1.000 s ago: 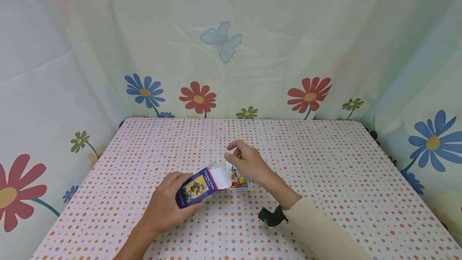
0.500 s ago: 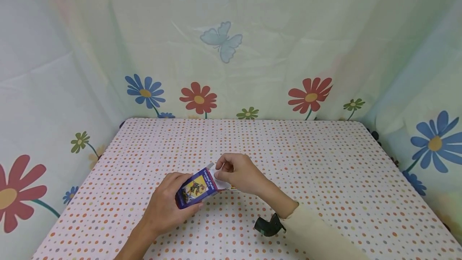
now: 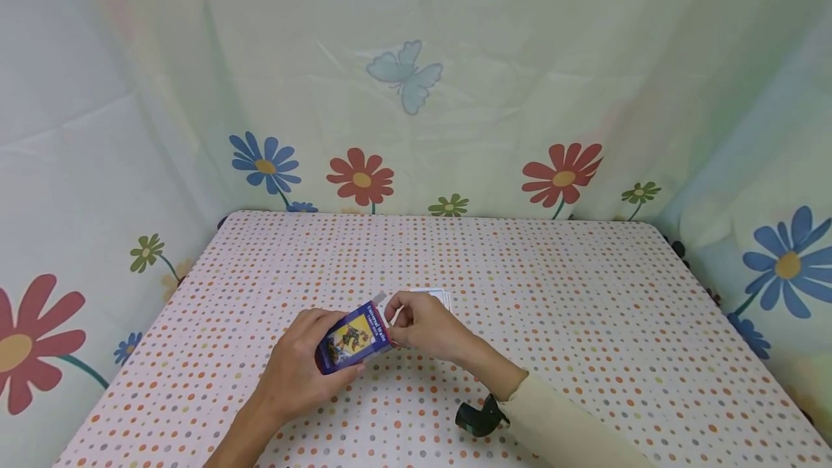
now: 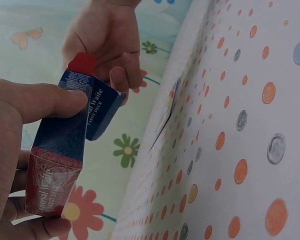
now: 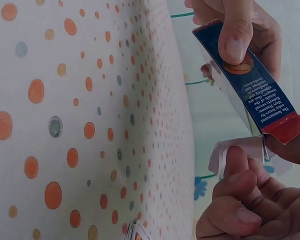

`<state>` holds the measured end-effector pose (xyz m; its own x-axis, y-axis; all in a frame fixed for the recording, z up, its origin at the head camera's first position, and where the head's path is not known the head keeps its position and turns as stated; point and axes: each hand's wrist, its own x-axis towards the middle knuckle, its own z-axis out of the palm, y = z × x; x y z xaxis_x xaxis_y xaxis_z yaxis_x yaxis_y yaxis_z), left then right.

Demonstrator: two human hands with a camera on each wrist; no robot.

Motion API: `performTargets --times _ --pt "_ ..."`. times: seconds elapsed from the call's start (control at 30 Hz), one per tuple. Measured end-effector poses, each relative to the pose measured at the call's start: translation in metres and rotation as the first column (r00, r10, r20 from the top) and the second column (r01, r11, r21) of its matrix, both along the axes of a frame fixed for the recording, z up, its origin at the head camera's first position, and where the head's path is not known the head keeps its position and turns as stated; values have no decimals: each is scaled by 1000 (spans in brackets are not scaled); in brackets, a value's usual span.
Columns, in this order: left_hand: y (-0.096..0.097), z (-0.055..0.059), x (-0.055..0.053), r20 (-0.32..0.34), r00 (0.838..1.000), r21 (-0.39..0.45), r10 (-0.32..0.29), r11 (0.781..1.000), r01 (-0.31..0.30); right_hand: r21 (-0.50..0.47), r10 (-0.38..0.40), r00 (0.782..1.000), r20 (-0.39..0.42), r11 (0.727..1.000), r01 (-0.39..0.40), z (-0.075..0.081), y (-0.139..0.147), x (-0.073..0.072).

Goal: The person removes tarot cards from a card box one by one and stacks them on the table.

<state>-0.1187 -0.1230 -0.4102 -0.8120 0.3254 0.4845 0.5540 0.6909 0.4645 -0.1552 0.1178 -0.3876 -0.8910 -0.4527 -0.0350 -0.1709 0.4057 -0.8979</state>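
My left hand (image 3: 295, 367) grips a blue tarot deck box (image 3: 353, 338), thumb on one edge and fingers round the other. The box is tilted, its open end toward the right. At that end my right hand (image 3: 422, 327) has its fingers curled on the top flap (image 5: 222, 152), whose white inside shows in the right wrist view. The flap's printed outer face, bent away from the box, appears in the left wrist view, with a red side flap (image 4: 82, 63) beside it. A small pile of cards (image 3: 440, 297) lies on the table behind the right hand, which partly hides it.
The table wears a white cloth with coloured dots (image 3: 552, 295). Curtains with printed flowers (image 3: 562, 178) hang behind it and at both sides. A dark device (image 3: 479, 417) sits at the right wrist by the beige sleeve (image 3: 559, 417).
My right hand has come left and down from over the cards to the box's flap, curling its fingers there. The left hand and the box have stayed about where they were.
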Motion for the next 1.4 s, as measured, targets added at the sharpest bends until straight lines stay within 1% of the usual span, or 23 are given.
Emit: performTargets --times 0.3,0.87,1.03,1.13,1.23,1.4 --pt "0 2 -1 -17 1000 -4 -2 1000 2 -20 -9 999 -31 1000 8 -5 -3 0" --pt "-1 0 -1 -28 1000 -6 -3 1000 3 -93 -22 1000 4 995 22 -5 -1 3" --pt "-1 0 -1 -24 1000 -4 -1 1000 1 -147 -35 997 64 988 44 -5 3 1" --pt "0 1 -1 -25 1000 -1 -2 1000 2 -179 -50 991 123 981 72 -5 4 0" --pt "0 1 0 -25 1000 1 -4 1000 4 -192 -65 984 164 977 97 -5 5 0" --pt "0 1 0 -20 1000 -2 2 1000 -2 -198 -93 976 196 971 133 -7 8 -3"
